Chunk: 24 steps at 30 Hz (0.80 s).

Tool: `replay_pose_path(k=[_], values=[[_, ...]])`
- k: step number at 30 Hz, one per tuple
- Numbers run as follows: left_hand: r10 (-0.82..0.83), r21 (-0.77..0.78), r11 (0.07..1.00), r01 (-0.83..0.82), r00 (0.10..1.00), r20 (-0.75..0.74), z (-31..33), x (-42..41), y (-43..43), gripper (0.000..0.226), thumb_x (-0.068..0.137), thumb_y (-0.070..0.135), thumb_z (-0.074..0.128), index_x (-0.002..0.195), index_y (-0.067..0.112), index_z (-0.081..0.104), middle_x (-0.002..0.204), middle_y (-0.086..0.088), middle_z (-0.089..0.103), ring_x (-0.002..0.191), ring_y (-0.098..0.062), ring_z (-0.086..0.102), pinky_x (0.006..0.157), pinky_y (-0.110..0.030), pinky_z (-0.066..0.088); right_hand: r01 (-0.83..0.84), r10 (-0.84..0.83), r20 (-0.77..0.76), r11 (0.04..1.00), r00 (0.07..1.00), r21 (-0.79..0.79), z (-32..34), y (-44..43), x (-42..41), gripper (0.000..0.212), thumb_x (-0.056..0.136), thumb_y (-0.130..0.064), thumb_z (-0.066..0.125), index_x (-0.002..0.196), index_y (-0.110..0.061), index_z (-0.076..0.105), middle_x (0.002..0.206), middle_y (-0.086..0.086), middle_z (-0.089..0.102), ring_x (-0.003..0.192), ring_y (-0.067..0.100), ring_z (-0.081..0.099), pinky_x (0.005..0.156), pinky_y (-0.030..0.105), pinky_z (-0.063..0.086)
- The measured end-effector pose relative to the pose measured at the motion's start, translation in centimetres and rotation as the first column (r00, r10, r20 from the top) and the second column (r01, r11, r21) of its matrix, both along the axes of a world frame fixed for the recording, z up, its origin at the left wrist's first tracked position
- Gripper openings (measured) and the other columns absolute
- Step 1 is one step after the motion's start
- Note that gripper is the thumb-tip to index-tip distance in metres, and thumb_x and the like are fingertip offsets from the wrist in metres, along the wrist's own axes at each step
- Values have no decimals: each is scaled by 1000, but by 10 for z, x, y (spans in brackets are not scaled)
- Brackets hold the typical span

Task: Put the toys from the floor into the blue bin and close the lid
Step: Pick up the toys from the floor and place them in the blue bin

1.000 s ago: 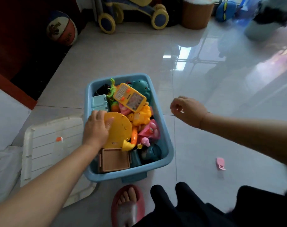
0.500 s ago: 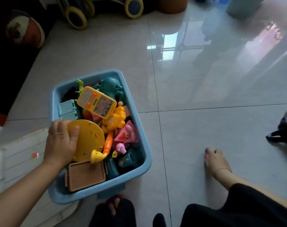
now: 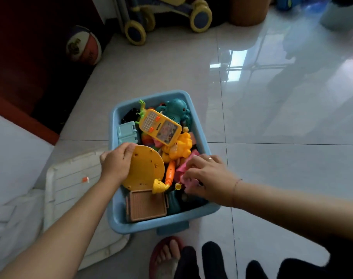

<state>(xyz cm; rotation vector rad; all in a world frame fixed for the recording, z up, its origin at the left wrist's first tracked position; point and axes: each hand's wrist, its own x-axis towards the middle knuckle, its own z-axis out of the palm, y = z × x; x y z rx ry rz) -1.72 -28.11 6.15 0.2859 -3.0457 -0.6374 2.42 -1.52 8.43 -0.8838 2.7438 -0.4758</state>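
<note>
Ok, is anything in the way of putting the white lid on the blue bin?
Yes. The white plastic lid lies on the floor left of the blue plastic bin; the left hand, gripping a round yellow toy disc, and the right hand, holding a small pink toy, both hang over the opening.

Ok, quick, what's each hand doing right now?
Left hand: gripping the edge of the yellow disc toy in the blue bin.
Right hand: fingers curled round a small pink toy over the bin.
</note>
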Motion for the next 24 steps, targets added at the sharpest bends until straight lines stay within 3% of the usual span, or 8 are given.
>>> replay_pose_path(k=[4,7,10,14,17,20,22,24], values=[[2,-184,983,25,989,145,3,-31,4,46,101,44,19,115,22,58,112,-9,67,106,-29,57,97,-38,25,68,-69,-27,996,997,-49,-16,-2,-5,44,83,-57,33,105,-34,63,110,-7,58,102,19,54,92,35,40],[30,-337,941,-25,999,10,-9,-39,13,44,102,38,16,97,17,55,95,-10,68,84,-27,56,87,-40,29,69,-68,-8,997,998,21,-20,-5,-9,51,83,-60,26,114,-33,56,120,-8,53,111,18,48,96,32,32],[39,-445,892,-75,995,-90,-17,-37,10,33,100,34,27,98,12,51,99,-12,58,90,-29,51,78,-40,32,78,-76,-66,996,995,29,-24,-7,-6,43,85,-55,33,114,-31,55,118,-7,55,108,19,53,94,34,37],[34,-434,898,-69,995,-88,-23,-40,5,31,98,35,32,106,11,51,109,-12,53,100,-29,47,86,-42,33,93,-97,-98,995,990,-43,-22,-8,-7,38,85,-48,40,110,-28,58,117,-2,58,104,23,59,89,36,45],[85,-241,963,-121,984,-153,-19,-44,0,34,97,33,37,122,13,48,132,-11,44,123,-29,39,103,-44,25,89,-106,-163,990,981,-111,-9,-19,-31,42,82,-46,41,113,-24,58,124,5,56,111,30,56,90,42,47],[82,-131,985,-108,978,-192,-6,-51,-5,42,99,32,33,138,16,40,150,-8,32,140,-25,25,113,-44,14,30,-45,-176,996,983,-86,5,-46,-72,54,86,-50,39,135,-29,41,148,6,34,135,30,32,112,47,27],[-24,-140,990,12,996,-86,-3,-56,-3,49,101,36,24,147,20,26,157,-2,20,146,-19,12,117,-42,6,21,-26,-154,999,988,-33,4,-68,-103,64,89,-51,43,146,-33,20,159,2,10,146,25,10,119,46,8],[-111,-174,977,120,992,64,-7,-56,2,54,100,43,14,151,24,14,160,2,9,148,-15,2,118,-41,0,30,-25,-151,999,988,32,-5,-87,-124,71,90,-55,40,149,-33,7,160,-1,-1,147,21,1,120,44,-1]])
